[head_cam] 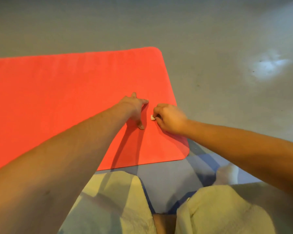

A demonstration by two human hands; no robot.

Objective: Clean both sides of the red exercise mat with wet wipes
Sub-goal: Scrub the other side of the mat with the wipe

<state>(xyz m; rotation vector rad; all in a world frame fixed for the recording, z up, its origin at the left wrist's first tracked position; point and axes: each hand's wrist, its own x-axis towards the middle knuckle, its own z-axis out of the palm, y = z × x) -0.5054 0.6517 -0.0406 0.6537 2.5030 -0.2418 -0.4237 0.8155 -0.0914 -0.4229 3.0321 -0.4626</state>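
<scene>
The red exercise mat (57, 98) lies flat on the floor and runs off the left edge of the view; its right end with rounded corners is in front of me. My left hand (135, 107) rests on the mat with fingers spread and straight. Just to its right, my right hand (169, 118) has its fingers curled round a small balled-up white wet wipe (152, 117) and holds it against the mat near the right edge.
Grey concrete floor (210, 48) surrounds the mat, with a pale light patch (267, 65) at the right. My knees in light shorts (218, 208) are at the bottom, just off the mat's near edge.
</scene>
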